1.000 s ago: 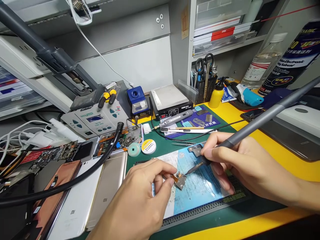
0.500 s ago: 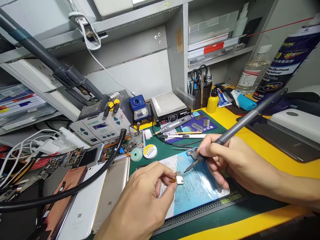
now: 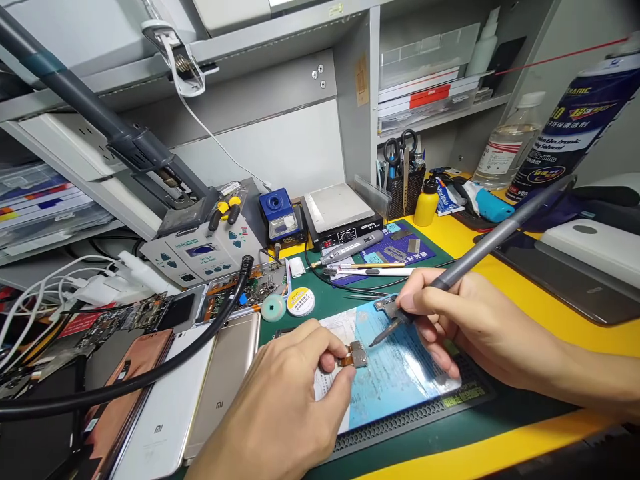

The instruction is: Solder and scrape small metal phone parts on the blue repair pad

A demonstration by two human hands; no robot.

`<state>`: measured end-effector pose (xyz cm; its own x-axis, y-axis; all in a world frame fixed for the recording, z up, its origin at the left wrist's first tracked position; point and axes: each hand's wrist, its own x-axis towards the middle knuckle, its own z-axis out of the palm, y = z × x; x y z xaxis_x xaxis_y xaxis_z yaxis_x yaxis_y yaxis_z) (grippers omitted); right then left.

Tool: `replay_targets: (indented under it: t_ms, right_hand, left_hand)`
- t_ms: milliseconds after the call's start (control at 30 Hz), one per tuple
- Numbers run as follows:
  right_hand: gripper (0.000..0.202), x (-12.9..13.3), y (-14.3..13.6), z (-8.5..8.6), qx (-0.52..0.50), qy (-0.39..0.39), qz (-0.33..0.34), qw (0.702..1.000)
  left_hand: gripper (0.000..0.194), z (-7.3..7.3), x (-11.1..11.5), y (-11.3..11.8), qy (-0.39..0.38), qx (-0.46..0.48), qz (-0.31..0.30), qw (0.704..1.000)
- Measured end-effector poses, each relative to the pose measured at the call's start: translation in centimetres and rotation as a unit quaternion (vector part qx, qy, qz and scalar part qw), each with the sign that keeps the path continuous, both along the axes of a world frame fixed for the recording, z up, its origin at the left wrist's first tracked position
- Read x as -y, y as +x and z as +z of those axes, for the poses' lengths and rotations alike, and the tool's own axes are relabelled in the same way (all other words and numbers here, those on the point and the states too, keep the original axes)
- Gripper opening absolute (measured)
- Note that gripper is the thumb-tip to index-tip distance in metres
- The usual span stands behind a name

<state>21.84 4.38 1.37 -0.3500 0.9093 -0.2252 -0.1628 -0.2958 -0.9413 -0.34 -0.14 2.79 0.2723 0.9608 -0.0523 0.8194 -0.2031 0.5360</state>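
A mesh cup (image 3: 406, 192) holds scissors (image 3: 393, 153); a tray (image 3: 289, 281) holds circuit parts (image 3: 260, 285). A black hose (image 3: 220, 319) crosses above phones (image 3: 167, 400). Over the blue sheet (image 3: 395, 380), the left hand (image 3: 295, 383) pinches a metal part (image 3: 359, 355) (orange ribbon (image 3: 346, 361) attached); the right hand (image 3: 450, 310) grips a pointed tool (image 3: 480, 250).

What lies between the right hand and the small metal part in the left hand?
The grey tool's pointed tip, over the blue sheet; a narrow gap shows before the metal part, in the head view.

L hand (image 3: 300, 390) holding sm. metal part (image 3: 358, 355).
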Motion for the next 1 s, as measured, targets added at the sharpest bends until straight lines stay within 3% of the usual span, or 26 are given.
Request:
replay_targets:
  t_ms: [267, 700, 833, 1000]
  right_hand:
    - [0.022, -0.2, 0.1, -0.2, 0.008, -0.002, 0.004, 1.000]
    - [0.024, -0.3, 0.1, 0.1, 0.021, -0.003, 0.002, 1.000]
    - [0.023, -0.2, 0.2, 0.2, 0.023, -0.006, 0.002, 1.000]
    - [0.023, -0.1, 0.2, 0.4, 0.030, -0.006, 0.003, 1.000]
  left_hand:
    - [0.006, -0.7, -0.2, 0.0, 0.007, -0.002, 0.003, 1.000]
    - [0.008, -2.0, -0.1, -0.3, 0.201, -0.003, -0.066, 0.977]
    - [0.009, -1.6, 0.0, -0.3, 0.197, 0.018, -0.076, 0.977]
    - [0.011, -0.7, 0.0, -0.2, 0.130, 0.021, -0.073, 0.989]
